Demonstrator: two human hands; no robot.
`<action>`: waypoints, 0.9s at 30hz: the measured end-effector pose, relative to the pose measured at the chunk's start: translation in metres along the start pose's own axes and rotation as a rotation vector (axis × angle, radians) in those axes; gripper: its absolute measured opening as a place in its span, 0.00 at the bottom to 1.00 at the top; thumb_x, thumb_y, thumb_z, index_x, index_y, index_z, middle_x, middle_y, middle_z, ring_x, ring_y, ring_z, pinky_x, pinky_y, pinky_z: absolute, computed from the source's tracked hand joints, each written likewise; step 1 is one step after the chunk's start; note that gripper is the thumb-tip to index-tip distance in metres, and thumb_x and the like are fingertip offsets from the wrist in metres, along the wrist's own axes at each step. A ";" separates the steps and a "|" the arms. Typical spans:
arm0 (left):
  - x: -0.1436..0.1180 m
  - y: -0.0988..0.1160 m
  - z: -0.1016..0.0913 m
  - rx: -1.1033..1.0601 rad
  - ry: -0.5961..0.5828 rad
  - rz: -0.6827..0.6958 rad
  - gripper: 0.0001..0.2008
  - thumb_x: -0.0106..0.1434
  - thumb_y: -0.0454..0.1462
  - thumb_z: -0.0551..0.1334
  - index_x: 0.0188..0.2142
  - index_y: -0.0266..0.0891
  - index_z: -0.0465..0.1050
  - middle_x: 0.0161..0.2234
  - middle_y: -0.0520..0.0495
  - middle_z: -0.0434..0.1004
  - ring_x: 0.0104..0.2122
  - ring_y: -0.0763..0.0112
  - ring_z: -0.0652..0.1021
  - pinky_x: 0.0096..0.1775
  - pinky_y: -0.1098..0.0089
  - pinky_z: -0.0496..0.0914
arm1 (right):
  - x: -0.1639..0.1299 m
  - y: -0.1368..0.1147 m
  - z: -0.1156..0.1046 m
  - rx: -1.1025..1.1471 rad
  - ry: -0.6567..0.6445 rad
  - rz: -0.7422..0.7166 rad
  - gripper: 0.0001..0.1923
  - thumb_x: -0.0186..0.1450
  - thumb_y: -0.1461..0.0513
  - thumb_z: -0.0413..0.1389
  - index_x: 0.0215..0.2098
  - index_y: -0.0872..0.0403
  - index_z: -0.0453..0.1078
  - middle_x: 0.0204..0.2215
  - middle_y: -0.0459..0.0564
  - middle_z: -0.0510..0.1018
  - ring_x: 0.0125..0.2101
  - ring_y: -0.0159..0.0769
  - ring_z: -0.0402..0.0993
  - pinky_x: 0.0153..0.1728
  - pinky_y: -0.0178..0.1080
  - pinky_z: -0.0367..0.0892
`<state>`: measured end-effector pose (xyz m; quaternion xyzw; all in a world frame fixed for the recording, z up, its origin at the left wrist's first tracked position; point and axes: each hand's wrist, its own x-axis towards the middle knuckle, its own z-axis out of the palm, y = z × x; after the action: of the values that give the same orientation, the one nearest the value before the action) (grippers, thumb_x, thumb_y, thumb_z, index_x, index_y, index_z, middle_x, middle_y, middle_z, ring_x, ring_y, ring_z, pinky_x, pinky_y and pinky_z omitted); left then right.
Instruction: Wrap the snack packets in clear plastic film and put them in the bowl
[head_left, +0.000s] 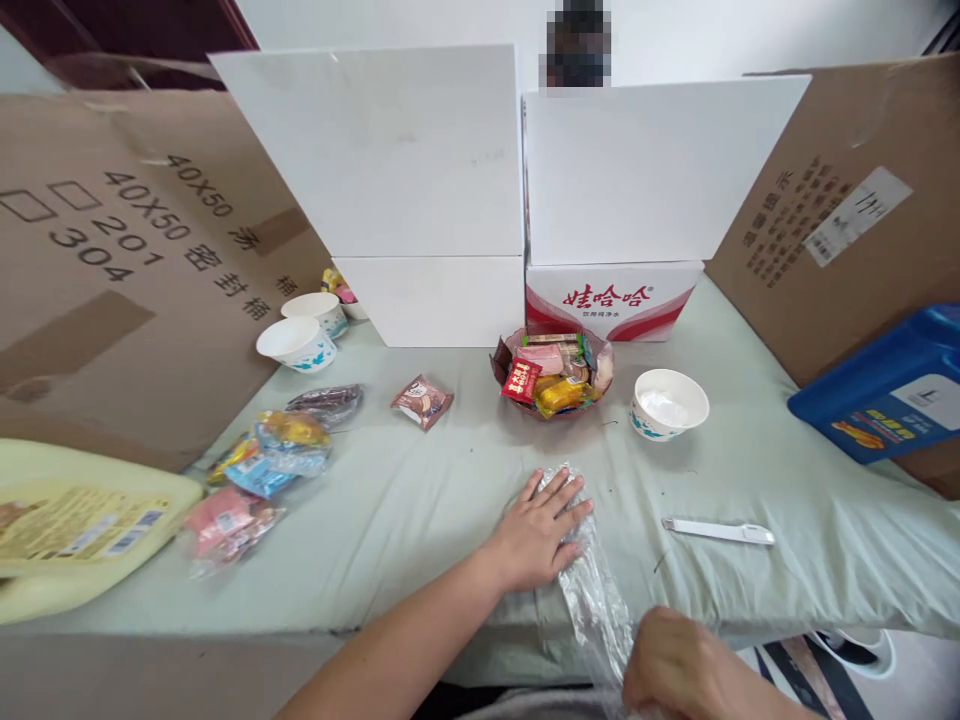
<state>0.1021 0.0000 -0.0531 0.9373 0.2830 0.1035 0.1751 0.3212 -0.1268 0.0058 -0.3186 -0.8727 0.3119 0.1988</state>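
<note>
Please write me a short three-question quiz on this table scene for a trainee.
1. True or false: the left hand lies flat on the clear plastic bag.
2. What is in the brown basket? A) wrapped snacks B) spoons C) water bottles
3. Fill in: the white tool lies to the ___ of the plastic bag, on the green cloth.

Key
1. True; the right hand grips the bag's near end at the table edge.
2. A
3. Right; it is apart from the bag, in front of the white paper bowl.
</note>
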 end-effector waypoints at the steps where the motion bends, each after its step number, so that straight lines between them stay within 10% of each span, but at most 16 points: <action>1: 0.000 -0.001 -0.001 -0.026 0.015 -0.001 0.28 0.67 0.46 0.58 0.64 0.45 0.57 0.67 0.42 0.53 0.67 0.53 0.52 0.64 0.44 0.45 | 0.010 0.003 -0.009 0.039 -0.014 0.041 0.12 0.71 0.63 0.44 0.38 0.50 0.69 0.29 0.47 0.77 0.32 0.33 0.73 0.36 0.36 0.65; 10: 0.002 -0.021 0.003 -0.435 0.436 -0.144 0.27 0.64 0.30 0.53 0.62 0.43 0.55 0.56 0.39 0.66 0.56 0.59 0.69 0.57 0.53 0.65 | 0.111 0.082 -0.020 -0.012 0.196 0.515 0.09 0.63 0.66 0.52 0.40 0.52 0.70 0.35 0.49 0.77 0.37 0.36 0.73 0.40 0.36 0.65; 18: 0.004 -0.019 -0.003 -0.373 0.620 -0.182 0.16 0.65 0.31 0.51 0.51 0.41 0.65 0.49 0.41 0.69 0.50 0.61 0.71 0.52 0.55 0.68 | 0.127 0.095 0.000 -0.061 0.296 0.592 0.15 0.61 0.66 0.53 0.47 0.54 0.68 0.35 0.51 0.77 0.39 0.39 0.72 0.42 0.40 0.63; 27: 0.009 -0.015 -0.008 -0.145 0.267 -0.166 0.08 0.61 0.32 0.60 0.39 0.40 0.75 0.43 0.45 0.75 0.47 0.60 0.70 0.49 0.58 0.66 | 0.101 0.102 -0.005 0.209 0.406 0.624 0.18 0.66 0.57 0.48 0.52 0.55 0.61 0.38 0.52 0.74 0.33 0.35 0.74 0.34 0.40 0.70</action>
<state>0.0997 0.0187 -0.0506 0.8735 0.3719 0.2326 0.2111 0.2958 0.0050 -0.0443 -0.6021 -0.6402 0.3754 0.2944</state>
